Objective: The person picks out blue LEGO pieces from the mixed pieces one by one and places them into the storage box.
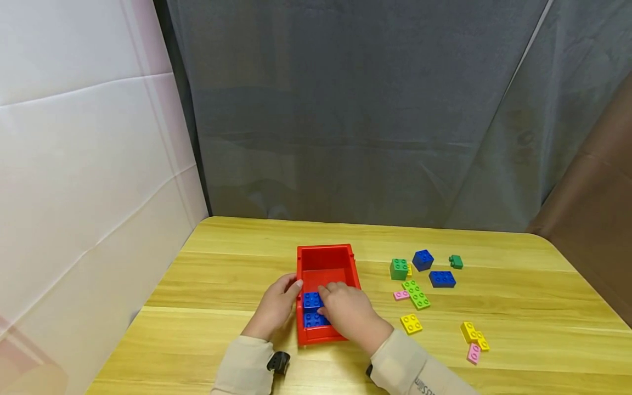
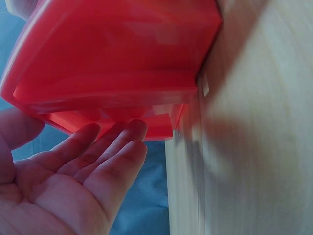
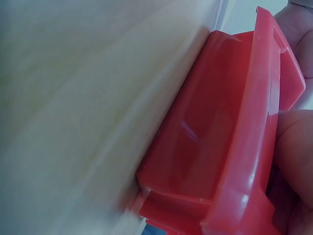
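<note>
Grey cloth (image 1: pixel 345 109) and white cloth (image 1: pixel 89 148) around a wooden table (image 1: pixel 227 258) suggest a screened-off booth.

Head view: bright, even, fairly crisp. Wrist views: dimmer, bluish, hazy. Pale glare on rim of red rectangular plastic box (image 3: pixel 252 142). Yellow wood-grain tabletop (image 2: pixel 264 156): soft shadows in left wrist view, smeared grain in right.

The bin (image 1: pixel 323 256) sits on the table (image 1: pixel 222 274) — blocks (image 1: pixel 312 300) inside, at its near end. Loose bricks (image 1: pixel 416 294) lie scattered to its right.
</note>
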Motion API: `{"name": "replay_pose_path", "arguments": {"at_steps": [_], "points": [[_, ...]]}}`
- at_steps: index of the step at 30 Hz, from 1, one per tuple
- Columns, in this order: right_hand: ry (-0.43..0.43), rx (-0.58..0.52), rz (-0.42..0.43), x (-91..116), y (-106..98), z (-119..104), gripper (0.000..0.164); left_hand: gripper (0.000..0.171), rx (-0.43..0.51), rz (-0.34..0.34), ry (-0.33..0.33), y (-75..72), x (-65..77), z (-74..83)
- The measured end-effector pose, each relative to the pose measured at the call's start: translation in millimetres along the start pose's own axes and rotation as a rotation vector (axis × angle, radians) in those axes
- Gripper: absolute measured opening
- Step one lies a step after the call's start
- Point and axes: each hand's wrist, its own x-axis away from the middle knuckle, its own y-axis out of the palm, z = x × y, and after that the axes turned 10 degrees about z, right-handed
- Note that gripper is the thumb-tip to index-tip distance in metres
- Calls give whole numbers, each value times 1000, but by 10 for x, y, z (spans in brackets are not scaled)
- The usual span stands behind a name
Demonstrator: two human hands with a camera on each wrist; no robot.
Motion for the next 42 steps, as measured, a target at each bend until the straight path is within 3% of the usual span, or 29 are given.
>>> {"name": "replay_pose_path", "arguments": {"at_steps": [13, 29, 37, 42], "points": [[7, -57, 6, 17, -32, 44, 53, 41, 7, -9, 17, 15, 0, 26], [-64, -283, 0, 99, -145, 208, 53, 41, -7, -4, 30, 15, -6, 20], [-93, -273, 68, 166, -210, 370, 52, 41, -13, 2, 12, 19, -11, -9], [-118, -278, 172, 205, -215, 478, 50, 41, -6, 6, 14, 6, -7, -19]]}}
